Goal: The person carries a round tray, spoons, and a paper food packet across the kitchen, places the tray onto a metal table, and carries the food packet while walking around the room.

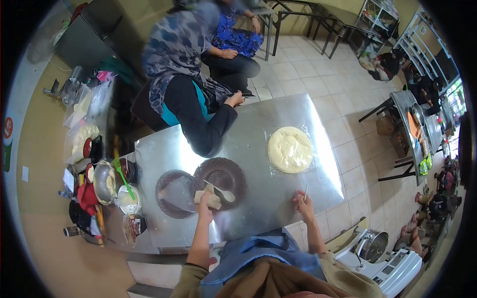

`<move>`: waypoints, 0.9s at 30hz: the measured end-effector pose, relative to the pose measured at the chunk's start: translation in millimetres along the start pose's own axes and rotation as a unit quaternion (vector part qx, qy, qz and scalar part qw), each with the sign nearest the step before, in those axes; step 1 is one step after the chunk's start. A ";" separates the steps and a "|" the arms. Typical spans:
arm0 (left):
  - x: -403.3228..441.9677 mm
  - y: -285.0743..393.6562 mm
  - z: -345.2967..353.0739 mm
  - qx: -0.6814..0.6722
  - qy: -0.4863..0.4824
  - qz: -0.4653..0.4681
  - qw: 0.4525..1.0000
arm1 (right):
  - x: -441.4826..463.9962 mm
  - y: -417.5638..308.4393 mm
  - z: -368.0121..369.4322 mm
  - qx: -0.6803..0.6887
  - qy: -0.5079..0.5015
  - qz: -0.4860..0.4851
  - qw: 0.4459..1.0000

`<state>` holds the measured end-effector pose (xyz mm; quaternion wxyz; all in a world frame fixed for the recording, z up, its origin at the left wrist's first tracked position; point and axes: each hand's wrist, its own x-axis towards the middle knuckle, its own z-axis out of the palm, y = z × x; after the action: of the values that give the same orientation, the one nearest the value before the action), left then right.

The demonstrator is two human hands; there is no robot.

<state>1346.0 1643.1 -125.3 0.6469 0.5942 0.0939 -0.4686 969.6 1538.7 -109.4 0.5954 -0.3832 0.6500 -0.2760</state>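
Blue apron (238, 251), brown draped cloth (266, 280), olive sleeves (190, 277).

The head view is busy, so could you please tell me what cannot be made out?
In the head view:
Thin item, right hand: too small to identify.
Brown item, left hand: too small to tell cloth from paper.
Dark bowl: partly covered by the brown item and left hand.

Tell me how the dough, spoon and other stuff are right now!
Dough: round, flattened, untouched by either hand
Left hand: closed on crumpled brown cloth
Right hand: gripping thin tool
Dark bowl: upright, open-topped
Spoon: over dark bowl; held or resting, unclear
Green spatula: tilted
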 end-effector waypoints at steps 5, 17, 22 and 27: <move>-24.9 3.9 -16.1 0.035 0.019 -0.049 0.998 | 13.7 -13.9 5.6 0.076 0.040 0.013 0.996; -159.8 -28.5 31.3 0.082 -0.032 0.006 0.996 | 84.8 -35.1 14.6 0.194 0.013 0.017 0.981; -122.7 -89.4 100.4 0.160 -0.187 -0.036 0.969 | 95.8 -52.5 16.5 0.158 0.010 0.017 0.987; -80.8 -137.7 192.7 0.120 -0.245 -0.005 0.962 | 145.8 -64.4 26.1 0.139 -0.096 -0.013 0.986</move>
<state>1119.3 1538.0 -111.0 0.5720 0.5338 -0.1210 -0.6110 1006.6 1385.0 -142.6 0.6985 -0.3302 0.5403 -0.3335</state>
